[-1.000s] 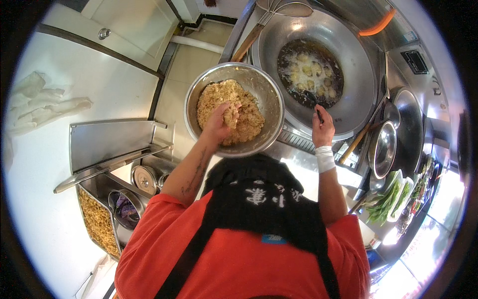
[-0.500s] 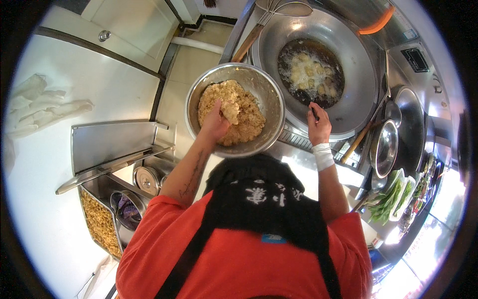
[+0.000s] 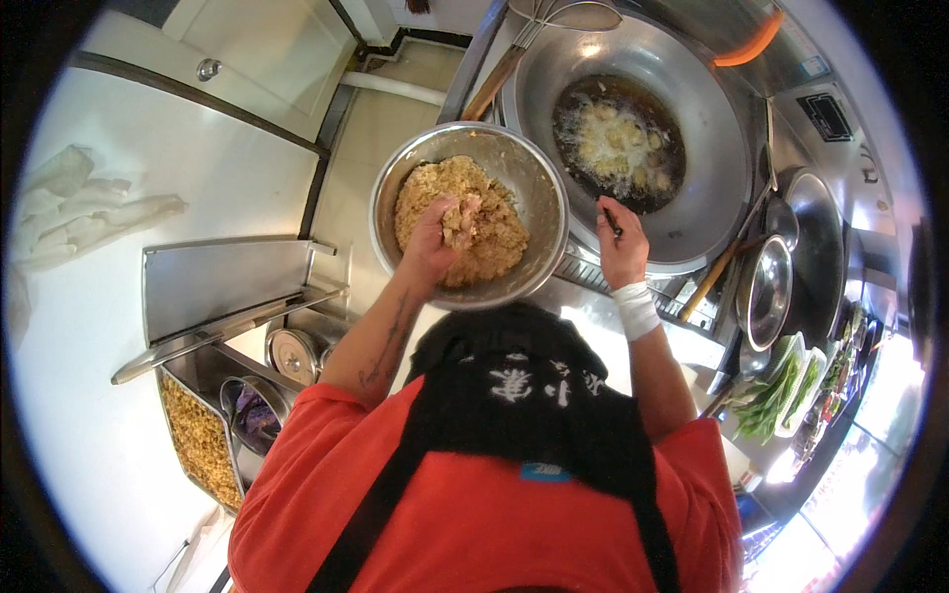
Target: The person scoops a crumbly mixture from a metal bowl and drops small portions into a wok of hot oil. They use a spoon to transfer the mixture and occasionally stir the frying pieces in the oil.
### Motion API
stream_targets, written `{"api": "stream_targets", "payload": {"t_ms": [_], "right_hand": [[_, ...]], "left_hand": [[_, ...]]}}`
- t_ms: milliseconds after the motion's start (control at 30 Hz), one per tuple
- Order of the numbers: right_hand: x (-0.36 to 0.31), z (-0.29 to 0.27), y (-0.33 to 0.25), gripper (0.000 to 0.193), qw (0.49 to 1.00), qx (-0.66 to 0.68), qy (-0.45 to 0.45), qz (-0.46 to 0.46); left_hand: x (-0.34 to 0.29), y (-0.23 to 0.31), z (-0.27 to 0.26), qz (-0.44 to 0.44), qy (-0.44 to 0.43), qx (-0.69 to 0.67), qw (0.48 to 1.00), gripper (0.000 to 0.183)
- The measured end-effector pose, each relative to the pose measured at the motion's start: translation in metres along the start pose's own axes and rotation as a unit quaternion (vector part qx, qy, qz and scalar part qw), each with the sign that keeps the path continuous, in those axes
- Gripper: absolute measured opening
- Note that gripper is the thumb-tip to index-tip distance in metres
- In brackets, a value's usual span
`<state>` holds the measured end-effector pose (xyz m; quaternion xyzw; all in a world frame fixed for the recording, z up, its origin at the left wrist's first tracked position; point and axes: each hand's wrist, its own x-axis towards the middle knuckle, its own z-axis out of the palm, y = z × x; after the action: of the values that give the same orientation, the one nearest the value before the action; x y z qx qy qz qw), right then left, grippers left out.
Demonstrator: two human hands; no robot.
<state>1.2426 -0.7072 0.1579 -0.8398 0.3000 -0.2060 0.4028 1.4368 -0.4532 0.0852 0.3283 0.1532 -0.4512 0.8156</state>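
A steel mixing bowl (image 3: pixel 546 237) holds a crumbly tan mixture (image 3: pixel 494 252). Over it, my left hand (image 3: pixel 432 245) is closed around a lump of the mixture (image 3: pixel 458 225), part of which shows between thumb and fingers. My right hand (image 3: pixel 621 245), with a white wrap at the wrist, is between the bowl and a large wok (image 3: pixel 714 148). Its fingers pinch a small dark object (image 3: pixel 612 221), too little of which shows to name. Dark bubbling oil (image 3: pixel 643 203) lies in the wok, with several pale golden pieces (image 3: pixel 613 138) frying in it.
A wire strainer with a wooden handle (image 3: pixel 494 84) rests at the wok's far left rim. To the right stand a steel bowl (image 3: pixel 769 296), a ladle (image 3: pixel 781 222) and trays of green vegetables (image 3: pixel 776 395). At lower left are a tray of golden-brown food (image 3: pixel 198 435) and a lidded pot (image 3: pixel 294 356).
My right hand has shifted slightly left toward the bowl's rim. My left hand has changed its grip on the lump, its fingers now more curled over it.
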Motion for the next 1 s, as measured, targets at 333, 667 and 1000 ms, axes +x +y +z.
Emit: {"api": "stream_targets", "payload": {"t_ms": [333, 667, 1000], "right_hand": [[-0.012, 0.052, -0.053, 0.028, 0.982, 0.126, -0.136, -0.021], [-0.024, 0.075, -0.033, 0.03, 0.922, 0.293, -0.182, 0.175], [-0.001, 0.07, 0.02, 0.03, 0.701, 0.576, -0.13, 0.399]], "left_hand": [[0.004, -0.005, 0.008, 0.064, 0.103, 0.455, 0.882, 0.04], [0.006, -0.013, 0.011, 0.137, 0.073, 0.87, 0.468, 0.032], [0.025, -0.018, 0.039, 0.043, 0.113, 0.9, 0.418, 0.026]]}}
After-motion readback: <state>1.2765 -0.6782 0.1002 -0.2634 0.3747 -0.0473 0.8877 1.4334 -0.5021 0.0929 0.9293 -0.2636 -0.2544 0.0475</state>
